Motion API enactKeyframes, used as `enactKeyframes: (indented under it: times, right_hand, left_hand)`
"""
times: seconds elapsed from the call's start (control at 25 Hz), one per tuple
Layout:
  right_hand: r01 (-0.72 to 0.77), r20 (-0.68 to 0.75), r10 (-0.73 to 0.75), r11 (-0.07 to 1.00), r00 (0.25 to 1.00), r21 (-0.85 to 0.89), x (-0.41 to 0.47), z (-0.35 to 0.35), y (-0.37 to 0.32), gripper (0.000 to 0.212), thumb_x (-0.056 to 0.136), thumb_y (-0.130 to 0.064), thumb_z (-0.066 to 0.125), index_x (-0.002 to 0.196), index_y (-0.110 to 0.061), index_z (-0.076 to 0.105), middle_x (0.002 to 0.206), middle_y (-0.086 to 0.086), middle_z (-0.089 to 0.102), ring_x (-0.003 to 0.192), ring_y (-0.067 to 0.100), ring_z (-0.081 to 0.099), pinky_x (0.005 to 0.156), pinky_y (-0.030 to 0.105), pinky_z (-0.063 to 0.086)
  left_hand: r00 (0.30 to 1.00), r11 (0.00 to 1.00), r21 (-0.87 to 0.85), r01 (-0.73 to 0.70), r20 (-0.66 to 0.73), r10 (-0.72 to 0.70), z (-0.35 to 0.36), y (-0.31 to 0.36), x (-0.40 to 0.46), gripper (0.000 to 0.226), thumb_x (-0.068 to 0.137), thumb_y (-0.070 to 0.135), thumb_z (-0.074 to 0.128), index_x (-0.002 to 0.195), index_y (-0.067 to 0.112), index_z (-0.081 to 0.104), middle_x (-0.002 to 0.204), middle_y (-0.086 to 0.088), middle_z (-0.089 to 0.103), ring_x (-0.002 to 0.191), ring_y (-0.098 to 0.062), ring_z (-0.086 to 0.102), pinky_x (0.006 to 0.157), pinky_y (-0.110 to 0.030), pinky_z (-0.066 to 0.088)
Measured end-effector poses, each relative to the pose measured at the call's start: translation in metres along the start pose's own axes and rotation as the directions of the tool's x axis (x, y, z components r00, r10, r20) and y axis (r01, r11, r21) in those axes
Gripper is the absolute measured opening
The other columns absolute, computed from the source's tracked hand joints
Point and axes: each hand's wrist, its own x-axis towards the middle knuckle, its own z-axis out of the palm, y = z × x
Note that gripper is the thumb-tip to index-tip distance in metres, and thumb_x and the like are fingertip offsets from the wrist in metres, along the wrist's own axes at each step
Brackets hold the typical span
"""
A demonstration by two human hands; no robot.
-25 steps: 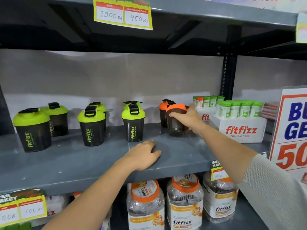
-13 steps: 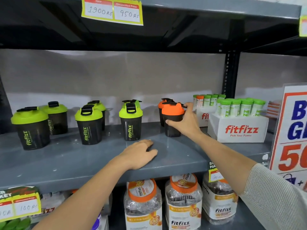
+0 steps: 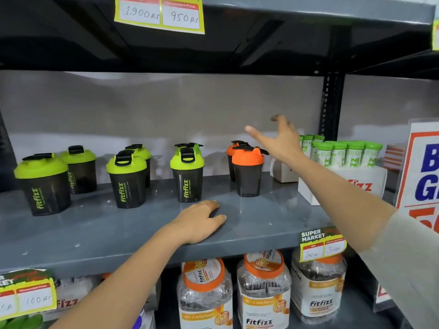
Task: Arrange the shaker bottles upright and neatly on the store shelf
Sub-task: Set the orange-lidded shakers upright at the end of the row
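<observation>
Grey shelf [image 3: 71,236], wall behind, dark shelf above. Green-lidded shakers [image 3: 128,181] upright in pairs toward left end; bare strip along front edge. Front orange-lidded shaker [image 3: 248,172] now released, upright near right end, just ahead of its twin. Right hand [image 3: 282,141] lifted clear above it, fingers spread, holding nothing. Left hand [image 3: 199,222] flat on front edge, empty. Probably nearly done.

I count six green-lidded shakers [image 3: 186,173], two orange-lidded shakers [image 3: 247,171], and three orange-lidded jars [image 3: 263,290] below.
</observation>
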Motion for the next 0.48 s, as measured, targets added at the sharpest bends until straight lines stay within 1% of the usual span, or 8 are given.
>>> enactKeyframes:
  times: [0.04,0.08,0.12,0.2,0.28,0.32,0.4,0.48]
  right_hand:
    - [0.027,0.040,-0.020,0.983,0.999,-0.180,0.006,0.001,-0.013,0.110,0.057,-0.096,0.045,0.138,-0.022,0.043,0.144,0.012,0.041,0.135,0.034,0.036,0.106,0.051,0.037]
    - [0.061,0.096,-0.027,0.927,0.995,-0.369,0.010,0.003,-0.026,0.117,0.053,-0.100,0.038,0.140,-0.021,0.044,0.145,0.013,0.040,0.136,0.035,0.033,0.105,0.054,0.035]
    - [0.092,0.163,-0.005,0.841,0.987,-0.533,0.012,0.007,-0.039,0.123,0.051,-0.102,0.033,0.142,-0.020,0.044,0.147,0.013,0.038,0.136,0.037,0.031,0.104,0.056,0.034]
    - [0.117,0.281,0.141,0.671,0.949,-0.732,0.017,0.018,-0.059,0.127,0.050,-0.104,0.026,0.143,-0.020,0.045,0.150,0.011,0.037,0.135,0.037,0.034,0.099,0.054,0.037]
    - [0.141,0.357,0.289,0.569,0.888,-0.811,0.015,0.031,-0.070,0.125,0.048,-0.105,0.024,0.136,-0.021,0.053,0.146,0.008,0.045,0.127,0.036,0.046,0.096,0.047,0.045]
    - [0.177,0.392,0.310,0.543,0.866,-0.821,0.013,0.037,-0.072,0.121,0.050,-0.104,0.026,0.134,-0.021,0.055,0.142,0.006,0.052,0.124,0.035,0.052,0.096,0.044,0.048]
    - [0.269,0.437,0.256,0.498,0.862,-0.824,0.010,0.045,-0.070,0.107,0.060,-0.098,0.036,0.126,-0.017,0.059,0.130,0.004,0.061,0.121,0.029,0.058,0.097,0.037,0.050]
    - [0.312,0.446,0.194,0.481,0.874,-0.820,0.008,0.044,-0.068,0.088,0.069,-0.087,0.050,0.120,-0.016,0.061,0.114,0.003,0.063,0.113,0.026,0.060,0.091,0.033,0.049]
  left_hand:
    - [1.000,1.000,-0.011,0.001,0.000,-0.001,0.000,-0.001,0.001,0.060,0.097,0.046,0.044,0.149,0.019,0.036,0.156,0.002,0.035,0.142,-0.018,0.034,0.116,-0.031,0.027]
    - [1.000,1.000,-0.019,0.001,0.001,-0.001,0.000,-0.002,0.001,0.060,0.096,0.046,0.044,0.149,0.019,0.037,0.156,0.002,0.035,0.142,-0.017,0.033,0.116,-0.031,0.026]
    - [1.000,1.000,-0.021,0.002,0.004,-0.002,0.000,-0.003,0.001,0.060,0.096,0.047,0.045,0.149,0.019,0.036,0.157,0.003,0.034,0.143,-0.017,0.032,0.117,-0.030,0.025]
    - [1.000,1.000,-0.026,0.004,0.008,-0.004,0.001,-0.004,0.001,0.062,0.095,0.048,0.045,0.150,0.020,0.036,0.158,0.003,0.033,0.144,-0.016,0.030,0.118,-0.031,0.022]
    - [1.000,0.999,-0.040,0.003,0.005,-0.003,0.001,-0.005,0.001,0.062,0.095,0.048,0.045,0.150,0.020,0.036,0.158,0.004,0.032,0.144,-0.014,0.029,0.118,-0.030,0.021]
    - [1.000,0.999,-0.044,0.001,0.005,-0.001,0.001,-0.005,0.000,0.062,0.095,0.048,0.045,0.150,0.020,0.036,0.158,0.004,0.032,0.144,-0.014,0.030,0.118,-0.029,0.021]
    - [1.000,0.999,-0.041,-0.005,0.005,0.005,0.001,-0.005,0.001,0.062,0.095,0.047,0.045,0.149,0.019,0.037,0.158,0.003,0.033,0.144,-0.014,0.030,0.118,-0.029,0.022]
    - [1.000,0.999,-0.039,-0.005,0.002,0.005,0.001,-0.005,0.002,0.062,0.095,0.047,0.045,0.149,0.018,0.037,0.158,0.002,0.033,0.144,-0.014,0.030,0.117,-0.029,0.023]
